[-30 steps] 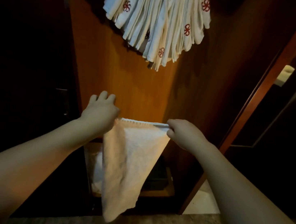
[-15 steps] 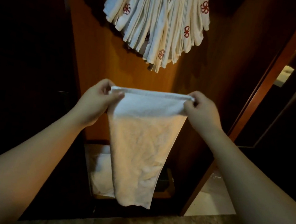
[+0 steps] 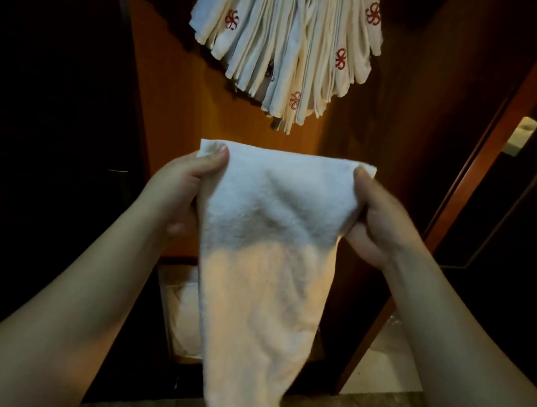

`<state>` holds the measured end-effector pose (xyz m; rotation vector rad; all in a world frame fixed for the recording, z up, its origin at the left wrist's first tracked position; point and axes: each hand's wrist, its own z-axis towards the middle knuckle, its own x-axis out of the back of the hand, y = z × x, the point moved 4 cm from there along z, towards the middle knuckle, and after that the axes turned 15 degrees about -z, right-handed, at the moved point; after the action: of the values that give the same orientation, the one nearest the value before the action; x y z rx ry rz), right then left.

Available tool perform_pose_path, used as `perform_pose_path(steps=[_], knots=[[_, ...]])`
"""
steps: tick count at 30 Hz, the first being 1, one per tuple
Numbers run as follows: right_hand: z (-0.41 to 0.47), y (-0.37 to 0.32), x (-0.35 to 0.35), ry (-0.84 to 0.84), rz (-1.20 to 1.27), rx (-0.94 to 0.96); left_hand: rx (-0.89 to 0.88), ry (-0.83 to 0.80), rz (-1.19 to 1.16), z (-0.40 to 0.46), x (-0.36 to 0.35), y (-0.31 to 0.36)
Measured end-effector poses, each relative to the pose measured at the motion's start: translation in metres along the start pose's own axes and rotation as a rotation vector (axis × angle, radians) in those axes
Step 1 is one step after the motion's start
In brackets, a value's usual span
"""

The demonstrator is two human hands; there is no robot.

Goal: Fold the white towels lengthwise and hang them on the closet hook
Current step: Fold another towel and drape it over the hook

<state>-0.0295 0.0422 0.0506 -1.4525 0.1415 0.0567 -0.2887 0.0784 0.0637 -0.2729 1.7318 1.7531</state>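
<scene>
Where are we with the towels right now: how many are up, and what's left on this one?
Done: a thick bunch of folded towels already hangs up in the closet. In hand: the left hand and right hand pinch the top corners of one white towel, hanging open. Left: fold it lengthwise and hang it. More white fabric sits below.

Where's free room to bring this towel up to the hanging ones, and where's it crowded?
Free: the bare wood panel between the held towel and the hanging towels. Crowded: that packed bunch, hook hidden. Below, more towels in the box. Left hand and right hand pinch the top corners.
</scene>
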Motion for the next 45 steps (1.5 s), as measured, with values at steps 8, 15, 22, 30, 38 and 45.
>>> perform_pose_path(steps=[8, 15, 22, 30, 38, 45], knots=[[-0.006, 0.026, 0.015, -0.081, -0.098, -0.077, -0.008, -0.013, 0.103, 0.000, 0.001, -0.018], [-0.015, 0.036, -0.003, 0.217, -0.220, -0.179, -0.110, 0.198, 0.201, 0.002, 0.009, -0.037], [-0.062, 0.076, -0.058, 0.413, -0.228, -0.223, -0.215, 0.426, 0.210, -0.047, -0.011, -0.095], [-0.072, 0.083, -0.076, 0.232, -0.361, -0.109, -0.183, 0.282, 0.218, -0.074, -0.035, -0.121], [-0.059, 0.062, -0.045, 0.204, -0.352, -0.103, -0.213, 0.219, 0.271, -0.063, -0.023, -0.102], [-0.046, 0.028, -0.002, -0.281, -0.081, -0.040, -0.139, 0.005, 0.081, -0.034, 0.008, -0.036]])
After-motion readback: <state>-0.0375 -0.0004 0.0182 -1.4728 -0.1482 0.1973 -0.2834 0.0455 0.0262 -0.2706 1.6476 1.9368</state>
